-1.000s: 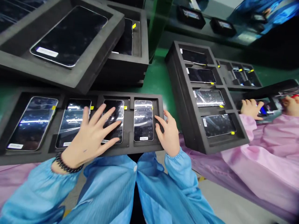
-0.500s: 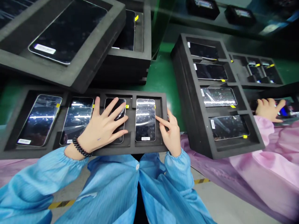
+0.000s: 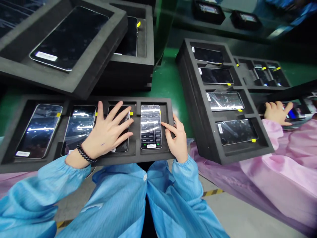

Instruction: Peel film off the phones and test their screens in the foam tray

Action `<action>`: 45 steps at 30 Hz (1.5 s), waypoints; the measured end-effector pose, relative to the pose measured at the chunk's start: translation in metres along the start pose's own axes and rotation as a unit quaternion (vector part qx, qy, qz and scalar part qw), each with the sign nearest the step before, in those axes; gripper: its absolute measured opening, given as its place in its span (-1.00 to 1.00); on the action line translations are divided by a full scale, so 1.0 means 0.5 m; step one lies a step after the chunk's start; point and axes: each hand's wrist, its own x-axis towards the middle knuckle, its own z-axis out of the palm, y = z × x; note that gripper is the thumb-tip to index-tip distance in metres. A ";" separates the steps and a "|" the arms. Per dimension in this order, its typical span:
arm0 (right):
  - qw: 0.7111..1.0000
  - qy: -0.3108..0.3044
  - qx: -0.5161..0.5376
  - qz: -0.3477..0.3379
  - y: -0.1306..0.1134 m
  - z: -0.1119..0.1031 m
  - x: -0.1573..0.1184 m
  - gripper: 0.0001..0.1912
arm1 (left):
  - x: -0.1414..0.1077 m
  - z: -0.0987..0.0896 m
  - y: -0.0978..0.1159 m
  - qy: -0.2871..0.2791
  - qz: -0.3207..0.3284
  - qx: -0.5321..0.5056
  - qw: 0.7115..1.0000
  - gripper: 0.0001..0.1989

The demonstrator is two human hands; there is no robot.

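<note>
A black foam tray (image 3: 137, 156) in front of me holds several smartphones in separate slots. My left hand (image 3: 107, 132) is spread over a dark smartphone (image 3: 125, 142), covering much of it; the fingers are apart and grip nothing. To its left are two more smartphones, one half beside my wrist (image 3: 80, 122) and one at the tray's far left (image 3: 39, 130). In the rightmost slot a smartphone (image 3: 151, 127) shows a lit grid of dark cells. My right hand (image 3: 177, 138) has its index fingertip at that phone's right edge, with the thumb apart and nothing held.
Tilted foam trays with phones (image 3: 74, 82) are stacked at the upper left. On the right, another tray stack (image 3: 210, 132) holds several phones. Beyond it, a co-worker's hand (image 3: 278, 113) and pink sleeve (image 3: 272, 130) are near a device. The bench top (image 3: 168, 77) is green.
The rightmost phone's screen has gone from dark to a lit grid. The view has shifted slightly; both hands keep nearly the same places over the tray.
</note>
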 end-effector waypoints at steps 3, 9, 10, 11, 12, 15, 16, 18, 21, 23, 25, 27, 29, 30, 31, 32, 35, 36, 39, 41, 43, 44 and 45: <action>1.000 0.007 -0.009 -0.001 -0.003 -0.001 -0.002 -0.61 | -0.037 -0.014 -0.014 0.050 -0.047 -0.005 0.998 -0.58; 1.000 0.007 -0.028 0.006 -0.007 -0.005 -0.002 -0.63 | -0.126 -0.010 -0.014 0.089 -0.140 -0.042 0.985 -0.56; 1.000 0.007 -0.030 0.008 -0.008 -0.005 -0.001 -0.64 | -0.133 -0.002 -0.010 0.084 -0.140 -0.050 0.985 -0.57; 0.999 0.008 -0.031 0.010 -0.008 -0.005 0.000 -0.64 | -0.137 0.006 -0.006 0.076 -0.132 -0.056 0.987 -0.57; 0.999 0.009 -0.032 0.010 -0.009 -0.005 0.001 -0.64 | -0.136 0.014 -0.001 0.066 -0.119 -0.058 0.989 -0.57; 0.999 0.013 -0.041 0.007 -0.011 -0.004 0.001 -0.63 | -0.112 0.026 0.010 0.028 -0.069 -0.050 0.996 -0.56; 0.999 0.013 -0.045 0.005 -0.011 -0.004 0.001 -0.63 | -0.099 0.027 0.013 0.017 -0.057 -0.043 0.997 -0.56; 0.999 0.015 -0.052 -0.001 -0.013 -0.003 0.000 -0.63 | -0.071 0.025 0.015 0.006 -0.039 -0.028 0.999 -0.57; 0.998 0.018 -0.055 -0.007 -0.013 -0.002 -0.002 -0.63 | -0.037 0.025 0.014 0.010 -0.029 -0.033 0.999 -0.56; 0.999 0.014 -0.049 -0.006 -0.011 -0.002 -0.002 -0.61 | -0.028 0.028 0.013 0.010 -0.026 -0.049 0.998 -0.53; 0.999 -0.001 -0.033 -0.003 -0.007 -0.002 0.000 -0.58 | -0.033 0.030 0.011 0.022 -0.027 -0.059 0.998 -0.52; 1.000 -0.018 -0.012 0.002 -0.003 -0.002 0.002 -0.56 | -0.050 0.027 0.008 0.043 -0.039 -0.072 0.996 -0.49; 0.999 -0.028 0.009 0.013 0.000 -0.002 0.003 -0.55 | -0.076 0.019 0.004 0.061 -0.068 -0.094 0.991 -0.46; 0.999 -0.029 0.015 0.020 0.001 -0.003 0.004 -0.56 | -0.089 0.013 0.001 0.066 -0.086 -0.110 0.988 -0.45; 0.999 -0.030 0.017 0.025 0.001 -0.004 0.004 -0.56 | -0.103 0.008 -0.002 0.067 -0.102 -0.127 0.984 -0.44; 0.999 -0.035 0.014 0.024 0.001 -0.007 0.004 -0.57 | -0.116 0.002 -0.006 0.068 -0.118 -0.143 0.980 -0.42; 0.997 -0.068 -0.017 -0.010 -0.001 -0.023 0.005 -0.56 | -0.150 -0.009 -0.019 0.054 -0.133 -0.182 0.973 -0.39; 0.996 -0.082 -0.030 -0.029 -0.002 -0.030 0.006 -0.53 | -0.160 -0.011 -0.023 0.049 -0.130 -0.189 0.972 -0.39; 0.985 -0.120 -0.060 -0.105 -0.007 -0.053 0.012 -0.48 | -0.185 -0.012 -0.030 0.040 -0.110 -0.201 0.973 -0.40; 0.972 -0.148 -0.069 -0.167 -0.010 -0.063 0.017 -0.60 | -0.196 -0.011 -0.031 0.042 -0.101 -0.209 0.972 -0.44; 0.959 -0.172 -0.070 -0.216 -0.011 -0.068 0.022 -0.70 | -0.202 -0.007 -0.033 0.035 -0.088 -0.221 0.971 -0.50; 0.953 -0.182 -0.070 -0.232 -0.011 -0.068 0.026 -0.73 | -0.202 -0.005 -0.035 0.028 -0.076 -0.226 0.971 -0.53; 0.948 -0.191 -0.068 -0.244 -0.010 -0.068 0.029 -0.75 | -0.201 -0.002 -0.039 0.020 -0.062 -0.230 0.971 -0.55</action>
